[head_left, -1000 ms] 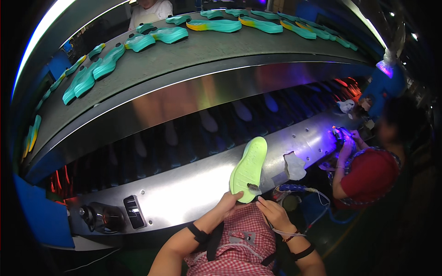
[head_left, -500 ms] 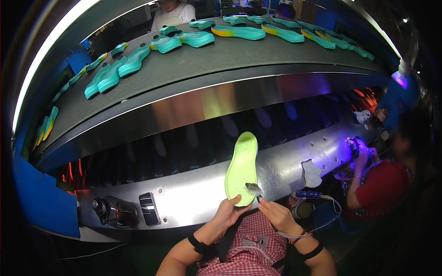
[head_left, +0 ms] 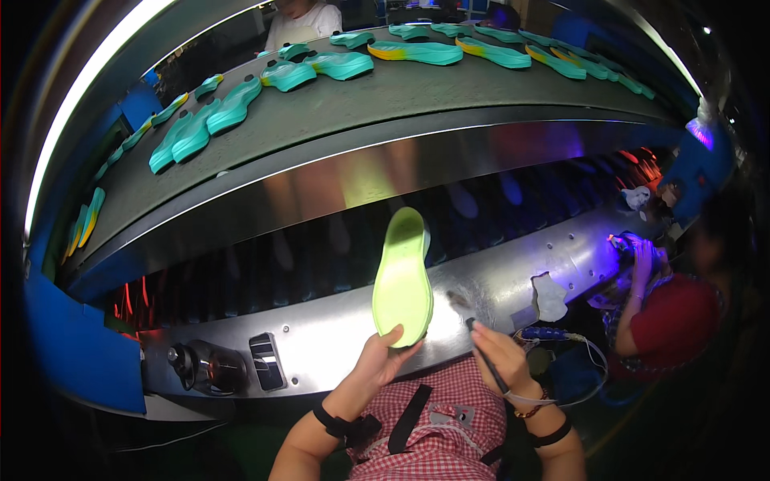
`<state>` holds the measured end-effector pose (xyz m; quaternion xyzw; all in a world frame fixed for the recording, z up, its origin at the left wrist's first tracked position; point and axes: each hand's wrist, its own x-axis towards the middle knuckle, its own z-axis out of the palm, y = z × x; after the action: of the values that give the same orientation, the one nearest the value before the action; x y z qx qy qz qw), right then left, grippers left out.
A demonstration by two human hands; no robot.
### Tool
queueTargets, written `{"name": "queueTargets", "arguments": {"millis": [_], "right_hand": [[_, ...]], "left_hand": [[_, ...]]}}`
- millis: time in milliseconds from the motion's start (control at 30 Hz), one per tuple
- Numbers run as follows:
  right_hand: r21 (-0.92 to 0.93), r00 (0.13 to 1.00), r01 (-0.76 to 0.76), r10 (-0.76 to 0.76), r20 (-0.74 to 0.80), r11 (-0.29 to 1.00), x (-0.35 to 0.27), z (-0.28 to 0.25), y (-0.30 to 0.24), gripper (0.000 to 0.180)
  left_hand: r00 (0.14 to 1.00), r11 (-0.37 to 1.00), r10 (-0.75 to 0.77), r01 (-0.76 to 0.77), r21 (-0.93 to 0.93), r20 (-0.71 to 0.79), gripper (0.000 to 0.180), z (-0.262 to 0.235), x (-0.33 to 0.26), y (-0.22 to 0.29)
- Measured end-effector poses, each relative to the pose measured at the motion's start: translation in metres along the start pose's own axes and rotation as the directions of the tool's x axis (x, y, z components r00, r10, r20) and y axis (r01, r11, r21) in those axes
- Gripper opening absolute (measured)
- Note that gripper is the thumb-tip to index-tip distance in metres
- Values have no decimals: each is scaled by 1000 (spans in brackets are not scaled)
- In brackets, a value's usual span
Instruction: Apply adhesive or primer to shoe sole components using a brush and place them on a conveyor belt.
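Note:
A lime-green shoe sole (head_left: 401,280) stands tilted up in my left hand (head_left: 382,357), its lower end pinched between thumb and fingers. Its inner face, rimmed all round, is turned toward me, and its far end reaches over the dark lower channel. To the right, my right hand (head_left: 504,359) grips the black handle of a small flat brush (head_left: 459,301). The bristles are smeared by motion and lie apart from the sole, over a whitish patch on the metal ledge (head_left: 337,321).
Teal soles (head_left: 341,66) line the upper belt (head_left: 361,108). On the ledge are a black bottle (head_left: 210,369), a phone (head_left: 267,362) and a pale cloth (head_left: 549,297). A blue-handled tool (head_left: 541,333) with a cord hangs at its edge. A co-worker's red sleeve (head_left: 674,325) is close on the right.
The brush has come off the sole's lower part and moved right, over the ledge. My left hand has shifted the sole left and slightly upward.

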<state>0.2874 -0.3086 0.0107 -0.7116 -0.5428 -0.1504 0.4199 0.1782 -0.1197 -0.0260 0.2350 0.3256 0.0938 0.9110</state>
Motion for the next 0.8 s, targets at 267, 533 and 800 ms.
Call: {"name": "queueTargets", "arguments": {"millis": [267,533,800], "right_hand": [[-81,948,205,-177,266,975,-3,16,-18,29],[29,987,-125,122,102,992,-15,-14,9,28],[939,683,-319,656,321,-128,-9,-13,5,24]], "left_hand": [[1000,1000,24,-24,-20,1,34,3,-7,-9],[995,995,99,-99,26,0,36,-2,-10,18],[999,1000,-5,6,27,-33,38,-1,-16,8]]}}
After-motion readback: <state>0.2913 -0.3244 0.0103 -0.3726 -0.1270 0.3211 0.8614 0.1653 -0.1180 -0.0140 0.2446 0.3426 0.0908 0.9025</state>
